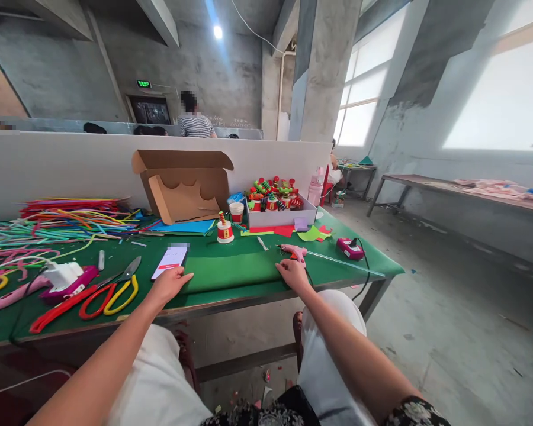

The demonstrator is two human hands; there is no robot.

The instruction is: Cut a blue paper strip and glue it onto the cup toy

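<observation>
bright windows (365,83), grey walls (237,71), bare floor (444,296)

This is a craft workshop: bare concrete walls (231,77), a lit green exit sign (144,84), and a green-topped worktable (385,261) bearing pipe cleaners (73,208), scissors (130,272) and a pink hot-glue gun (295,252).

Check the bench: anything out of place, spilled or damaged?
Two things. Small scraps litter the floor under the table. The pink glue gun lies with a long clear stick trailing toward the table's right end, where it might get knocked. No obvious spill or damage.
</observation>
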